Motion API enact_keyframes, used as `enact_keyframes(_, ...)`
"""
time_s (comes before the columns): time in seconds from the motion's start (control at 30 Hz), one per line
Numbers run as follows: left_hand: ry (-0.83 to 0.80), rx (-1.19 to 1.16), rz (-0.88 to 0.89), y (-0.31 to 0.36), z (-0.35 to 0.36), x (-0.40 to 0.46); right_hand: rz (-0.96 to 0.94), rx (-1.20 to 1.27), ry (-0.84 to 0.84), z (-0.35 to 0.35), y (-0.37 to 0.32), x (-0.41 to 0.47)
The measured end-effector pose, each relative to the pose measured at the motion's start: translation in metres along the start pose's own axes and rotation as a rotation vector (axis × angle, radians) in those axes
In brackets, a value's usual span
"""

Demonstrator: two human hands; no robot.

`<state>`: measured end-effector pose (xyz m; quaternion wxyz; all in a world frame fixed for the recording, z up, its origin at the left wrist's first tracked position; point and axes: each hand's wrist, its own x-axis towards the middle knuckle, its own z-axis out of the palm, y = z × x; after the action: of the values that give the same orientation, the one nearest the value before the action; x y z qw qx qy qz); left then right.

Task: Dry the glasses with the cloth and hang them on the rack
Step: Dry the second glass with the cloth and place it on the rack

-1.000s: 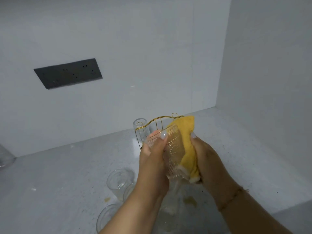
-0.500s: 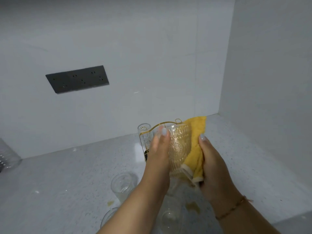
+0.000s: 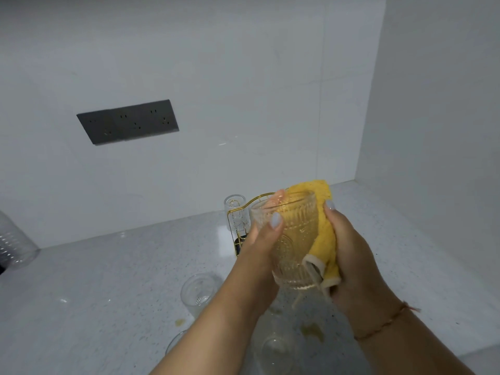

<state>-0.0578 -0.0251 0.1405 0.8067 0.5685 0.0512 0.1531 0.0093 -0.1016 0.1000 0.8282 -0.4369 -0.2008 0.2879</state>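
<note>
Left hand (image 3: 261, 239) gripped an embossed glass (image 3: 289, 239) held above the counter (image 3: 108, 280), thumb on its wall, fingers over the rim. Right hand (image 3: 349, 255) pressed the yellow cloth (image 3: 324, 228) round its far side. Drying appeared under way. One glass (image 3: 235, 215) already sat upturned on the gold rack (image 3: 238, 234). At least three more (image 3: 198, 289) stood on the counter below, apparently undried. Most of the task remained.

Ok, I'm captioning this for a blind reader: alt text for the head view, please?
Two hands dry a ribbed glass: the left hand grips it while the right hand presses a yellow cloth against it. A gold wire rack stands behind on the grey counter.
</note>
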Motion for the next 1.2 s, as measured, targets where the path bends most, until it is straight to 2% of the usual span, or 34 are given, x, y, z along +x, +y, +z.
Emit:
enact_keyframes(0.07,0.146,0.143,0.008,-0.006,-0.015,0.003,-0.058,-0.02,0.116,0.007,-0.024,-0.004)
enact_keyframes(0.13,0.276,0.32,0.076,-0.013,-0.011,0.004,-0.198,-0.329,0.247,0.014,-0.019,-0.006)
enact_keyframes(0.2,0.253,0.28,0.121,-0.017,-0.008,0.003,-0.313,-0.619,0.294,0.017,-0.01,-0.008)
enact_keyframes(0.27,0.211,0.162,0.123,-0.017,-0.015,0.003,-0.399,-0.738,0.21,0.021,-0.011,-0.012)
enact_keyframes(0.33,0.096,0.009,0.092,-0.014,-0.025,0.009,-0.385,-0.78,0.186,0.022,-0.017,-0.013)
enact_keyframes(0.4,-0.002,-0.055,0.03,-0.01,-0.03,0.008,-0.271,-0.673,0.101,0.019,-0.023,-0.007)
enact_keyframes(0.5,-0.095,-0.092,-0.04,-0.012,-0.035,0.009,-0.014,-0.174,0.0,0.016,-0.03,-0.001)
enact_keyframes(0.53,-0.119,-0.105,-0.03,-0.014,-0.038,0.01,0.021,-0.086,-0.013,0.015,-0.029,0.0)
enact_keyframes(0.6,-0.061,-0.097,0.014,-0.013,-0.037,0.012,-0.038,-0.083,0.055,0.014,-0.02,0.001)
enact_keyframes(0.63,0.032,-0.025,0.04,-0.014,-0.035,0.013,-0.089,-0.094,0.119,0.015,-0.016,0.001)
enact_keyframes(0.7,0.263,0.191,0.098,-0.018,-0.028,0.011,-0.216,-0.276,0.259,0.017,-0.008,-0.002)
enact_keyframes(0.73,0.324,0.278,0.136,-0.018,-0.023,0.007,-0.285,-0.416,0.335,0.021,-0.008,-0.005)
enact_keyframes(0.77,0.329,0.332,0.164,-0.02,-0.019,0.004,-0.355,-0.545,0.385,0.024,-0.008,-0.008)
enact_keyframes(0.83,0.281,0.319,0.183,-0.022,-0.017,0.0,-0.481,-0.702,0.375,0.029,-0.007,-0.015)
enact_keyframes(0.9,0.221,0.201,0.17,-0.019,-0.025,0.002,-0.585,-0.841,0.335,0.03,-0.005,-0.021)
enact_keyframes(0.97,0.183,0.066,0.084,-0.015,-0.033,0.006,-0.628,-0.985,0.321,0.029,-0.008,-0.024)
enact_keyframes(1.03,0.096,-0.047,0.028,-0.015,-0.039,0.007,-0.532,-0.913,0.29,0.03,-0.016,-0.019)
enact_keyframes(1.13,-0.052,-0.127,0.05,-0.013,-0.034,0.003,-0.148,-0.321,0.055,0.024,-0.025,-0.006)
enact_keyframes(1.17,-0.088,-0.151,0.056,-0.012,-0.033,0.003,-0.072,-0.161,0.023,0.025,-0.027,-0.004)
enact_keyframes(1.2,-0.113,-0.163,0.061,-0.011,-0.034,0.004,-0.064,-0.12,0.013,0.025,-0.027,-0.003)
